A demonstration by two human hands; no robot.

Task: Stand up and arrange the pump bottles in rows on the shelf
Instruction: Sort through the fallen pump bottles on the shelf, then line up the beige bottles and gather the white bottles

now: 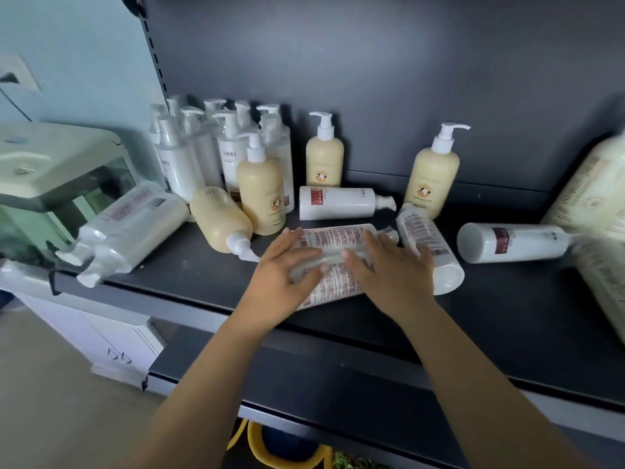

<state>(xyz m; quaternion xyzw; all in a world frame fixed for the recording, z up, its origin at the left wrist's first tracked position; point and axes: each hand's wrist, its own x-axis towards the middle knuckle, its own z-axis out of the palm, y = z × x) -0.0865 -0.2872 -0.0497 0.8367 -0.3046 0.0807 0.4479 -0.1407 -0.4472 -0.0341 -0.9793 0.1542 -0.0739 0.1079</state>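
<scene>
On the dark shelf (189, 282) a shrink-wrapped twin pack of white pump bottles (333, 242) lies flat in the middle. My left hand (284, 269) and my right hand (389, 265) both rest on it, fingers spread over the wrap. Several white bottles (203, 143) stand in rows at the back left. Three cream bottles stand upright (262, 194) (324, 160) (433, 177). One cream bottle (220, 221) lies on its side, as do white bottles (338, 202) (429, 248) (514, 242). Another wrapped twin pack (132, 225) lies at the left edge.
Large wrapped cream packages (595, 211) crowd the shelf's right end. A fish tank with a pale lid (50, 164) stands left of the shelf, above a white cabinet (111, 343). A lower dark shelf (338, 384) juts out beneath. A yellow stool (257, 445) shows below.
</scene>
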